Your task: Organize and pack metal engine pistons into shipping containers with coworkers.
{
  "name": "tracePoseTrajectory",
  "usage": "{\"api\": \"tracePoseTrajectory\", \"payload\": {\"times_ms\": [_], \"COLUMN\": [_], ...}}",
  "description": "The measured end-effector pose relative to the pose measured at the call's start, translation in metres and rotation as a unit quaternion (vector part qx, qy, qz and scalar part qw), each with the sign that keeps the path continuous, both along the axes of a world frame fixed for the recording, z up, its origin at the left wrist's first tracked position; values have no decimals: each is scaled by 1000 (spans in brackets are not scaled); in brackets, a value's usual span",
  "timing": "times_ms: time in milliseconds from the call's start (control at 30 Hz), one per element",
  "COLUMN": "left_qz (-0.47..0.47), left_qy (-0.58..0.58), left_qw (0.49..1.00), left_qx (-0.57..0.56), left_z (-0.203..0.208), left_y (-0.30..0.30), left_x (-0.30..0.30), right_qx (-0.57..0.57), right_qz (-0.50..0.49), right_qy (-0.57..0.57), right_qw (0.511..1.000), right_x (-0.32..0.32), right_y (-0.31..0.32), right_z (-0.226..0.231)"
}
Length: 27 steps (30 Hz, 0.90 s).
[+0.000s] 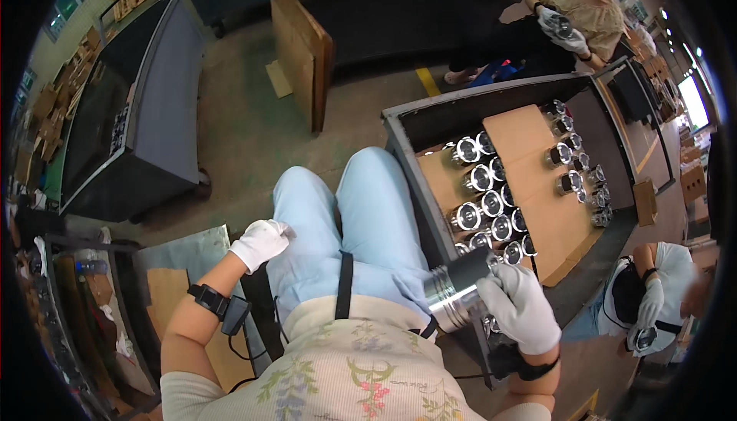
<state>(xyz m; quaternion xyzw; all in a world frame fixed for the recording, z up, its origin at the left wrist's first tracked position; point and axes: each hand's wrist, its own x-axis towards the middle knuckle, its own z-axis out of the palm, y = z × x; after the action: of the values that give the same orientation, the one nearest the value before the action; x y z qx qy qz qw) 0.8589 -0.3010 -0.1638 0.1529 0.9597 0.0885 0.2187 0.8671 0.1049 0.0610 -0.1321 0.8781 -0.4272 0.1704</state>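
Observation:
In my gloved right hand (523, 310) is a shiny metal piston (453, 297) with ring grooves and a dark skirt. It is held tilted beside my right hip, at the near edge of a dark metal bin (418, 191). Rows of similar pistons (477, 179) stand in that bin on brown cardboard. My left hand (261, 246), also in a white glove, is closed near my left thigh. Its fingertips are pinched together, and whatever may be between them is too small to make out.
A cardboard sheet (530, 168) lies between piston rows in the bin. Wooden boards (303, 52) stand upright ahead. Left is a grey wheeled bin (161, 114); a metal-topped table (196, 248) is beside my left arm. Co-workers (576, 6) (652, 298) handle pistons at right.

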Motion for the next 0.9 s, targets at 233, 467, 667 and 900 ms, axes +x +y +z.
{"api": "tracePoseTrajectory", "payload": {"times_ms": [233, 467, 667, 900], "left_qz": [212, 191, 278, 282], "left_qy": [-120, -70, -148, -130], "left_qw": [826, 796, 687, 671], "left_qx": [508, 570, 655, 673], "left_z": [47, 113, 112, 82], "left_y": [78, 133, 143, 125], "left_x": [-42, -61, -72, -55], "right_qx": [-526, -708, -714, -419], "right_qz": [-275, -206, -233, -217], "right_qy": [-174, -303, -315, 34], "right_qw": [786, 604, 581, 881], "right_x": [-33, -71, -92, -87], "right_y": [-38, -67, -74, -84], "right_z": [-67, -114, -126, -100]}}
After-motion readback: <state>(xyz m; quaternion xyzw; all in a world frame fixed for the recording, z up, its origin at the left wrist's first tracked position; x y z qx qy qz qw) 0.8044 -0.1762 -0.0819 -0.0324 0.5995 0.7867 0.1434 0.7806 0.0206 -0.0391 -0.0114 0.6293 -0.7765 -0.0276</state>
